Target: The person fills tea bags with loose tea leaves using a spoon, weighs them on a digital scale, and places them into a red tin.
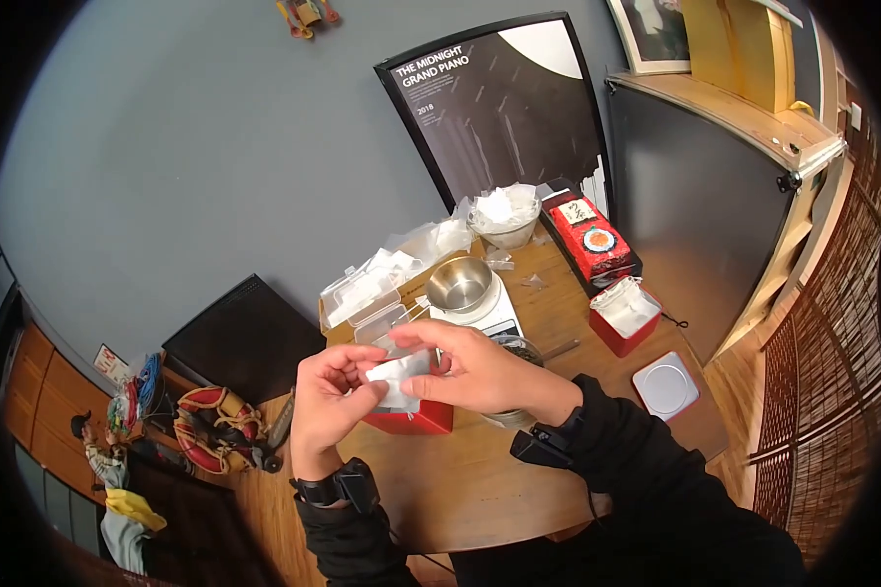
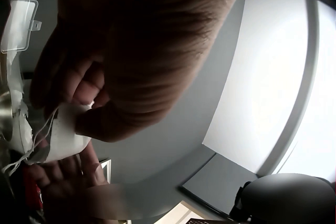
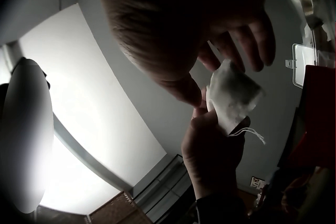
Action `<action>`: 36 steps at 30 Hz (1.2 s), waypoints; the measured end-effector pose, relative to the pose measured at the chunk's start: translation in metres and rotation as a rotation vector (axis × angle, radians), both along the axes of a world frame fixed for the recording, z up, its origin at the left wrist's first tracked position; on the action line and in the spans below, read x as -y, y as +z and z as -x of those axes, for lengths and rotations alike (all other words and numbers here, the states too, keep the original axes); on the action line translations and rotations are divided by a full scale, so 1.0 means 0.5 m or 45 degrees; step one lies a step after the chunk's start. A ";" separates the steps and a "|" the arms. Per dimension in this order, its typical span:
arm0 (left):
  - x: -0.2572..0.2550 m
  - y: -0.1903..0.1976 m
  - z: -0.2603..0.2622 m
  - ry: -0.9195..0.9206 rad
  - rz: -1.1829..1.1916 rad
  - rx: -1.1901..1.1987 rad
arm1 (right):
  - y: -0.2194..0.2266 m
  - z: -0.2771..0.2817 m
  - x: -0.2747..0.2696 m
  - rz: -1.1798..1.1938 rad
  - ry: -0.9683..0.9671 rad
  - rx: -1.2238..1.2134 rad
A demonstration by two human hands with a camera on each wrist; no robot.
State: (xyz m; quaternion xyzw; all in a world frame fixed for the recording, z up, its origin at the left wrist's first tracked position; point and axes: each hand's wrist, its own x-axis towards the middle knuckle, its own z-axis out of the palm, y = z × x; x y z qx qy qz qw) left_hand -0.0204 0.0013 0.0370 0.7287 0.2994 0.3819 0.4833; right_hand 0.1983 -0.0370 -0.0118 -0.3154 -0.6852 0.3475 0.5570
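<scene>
Both hands hold a small white pouch [image 1: 395,380] over the table's near left part. It has thin white strings, which hang loose in the right wrist view beside the pouch [image 3: 233,95]. My left hand [image 1: 335,403] pinches one side of it between thumb and fingers. On the other side my right hand [image 1: 470,370] has its thumb and fingers curled at the pouch's edge. Just below the hands stands a red box [image 1: 411,422], partly covered by them. In the left wrist view the pouch [image 2: 65,134] lies between the two hands.
A steel bowl [image 1: 460,285] sits on a white scale [image 1: 504,315] beyond the hands. A glass bowl [image 1: 507,227] of white pouches, a red package [image 1: 591,238], an opened red tin [image 1: 625,328] and its lid [image 1: 666,385] stand to the right. A clear plastic case [image 1: 354,294] is at the left.
</scene>
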 end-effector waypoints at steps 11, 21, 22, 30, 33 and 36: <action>-0.004 -0.056 -0.088 0.047 -0.048 0.611 | 0.001 -0.001 -0.004 0.170 0.109 -0.463; -0.019 -0.085 -0.092 0.012 -0.113 0.508 | 0.004 -0.014 -0.005 -0.042 -0.154 -0.424; -0.020 -0.088 -0.091 0.053 -0.156 0.475 | 0.005 -0.015 -0.007 -0.203 -0.228 -0.384; -0.016 -0.072 -0.090 0.139 -0.446 0.209 | 0.025 -0.029 0.010 -0.437 -0.331 -0.106; -0.013 -0.072 -0.087 0.163 -0.417 0.147 | 0.024 -0.028 0.009 -0.489 -0.321 -0.084; -0.015 -0.073 -0.085 0.160 -0.425 0.151 | 0.020 -0.026 0.005 -0.478 -0.303 -0.064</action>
